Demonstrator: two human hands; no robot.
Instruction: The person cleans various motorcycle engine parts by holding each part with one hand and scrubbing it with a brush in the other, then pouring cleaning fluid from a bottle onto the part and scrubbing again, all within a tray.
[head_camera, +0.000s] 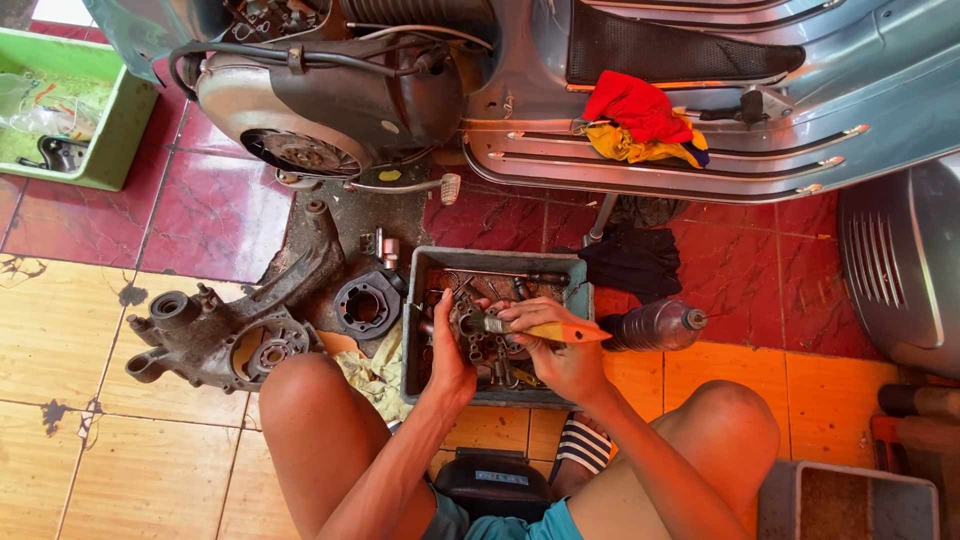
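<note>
Down on the floor (120, 470), the person squats over a grey plastic tray (425, 262) full of oily metal parts, working on a small metal engine part (478, 338) held over it. The left hand (450, 350) is clenched around that part from the side, steadying it, while the right hand (560, 345) grips a brush with an orange handle (545, 330), its head pressed onto the part. By the look of it, the step in hand is scrubbing the part clean; going on would call for a firm hold with the left hand and turning the part to reach its other faces. Just left of the tray lies a dark engine crankcase (230, 335) on a yellowish rag (375, 375); to the right a plastic bottle (650, 325) lies on its side near a black cloth (632, 262). The floor is yellow and dark red tile, stained with oil. Above stands a silver-blue scooter (700, 130) with a red and yellow rag (640, 125) on its footboard, and a green bin (105, 140) sits at far left.
</note>
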